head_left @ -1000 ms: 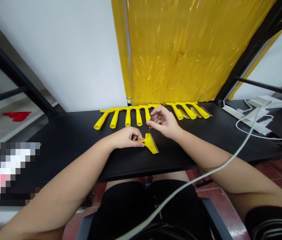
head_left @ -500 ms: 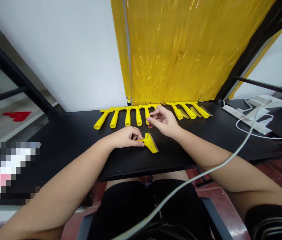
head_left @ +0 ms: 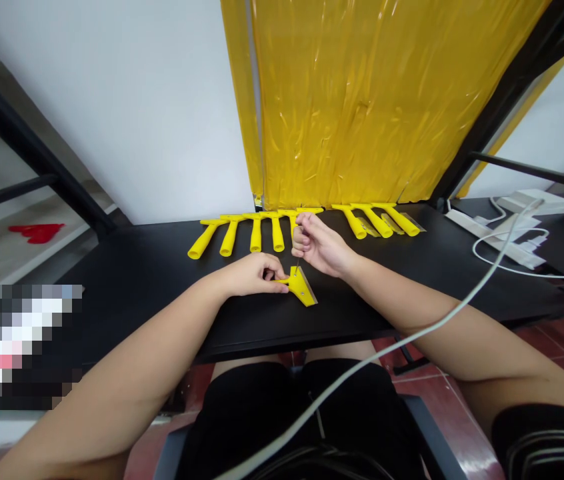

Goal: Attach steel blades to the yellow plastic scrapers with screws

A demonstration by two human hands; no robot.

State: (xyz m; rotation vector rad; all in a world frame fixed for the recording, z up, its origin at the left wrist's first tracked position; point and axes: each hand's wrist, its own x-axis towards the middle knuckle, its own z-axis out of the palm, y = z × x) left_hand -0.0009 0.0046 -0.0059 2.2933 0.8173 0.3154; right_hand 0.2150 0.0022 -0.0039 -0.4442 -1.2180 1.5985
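A yellow scraper (head_left: 301, 289) with a thin metal blade along its right edge lies on the black table, and two screws show on its head. My left hand (head_left: 258, 274) is closed around its handle, pressing it near the table top. Above the scraper my right hand (head_left: 321, 245) grips a small screwdriver (head_left: 297, 265), its fingers curled round the grip so that most of it is hidden. The screwdriver's thin shaft points down, its tip at the upper screw on the scraper's head.
Several yellow scraper handles (head_left: 256, 236) line the back of the black table (head_left: 162, 267). To their right are more yellow scrapers (head_left: 378, 223) with blades. White power strips (head_left: 499, 233) lie at the right, and a pale cable (head_left: 387, 357) crosses the foreground. A yellow-wrapped panel (head_left: 362, 100) stands behind.
My right hand has turned at the wrist and its fingers have curled further around the screwdriver. My left hand and the scraper stay in place.
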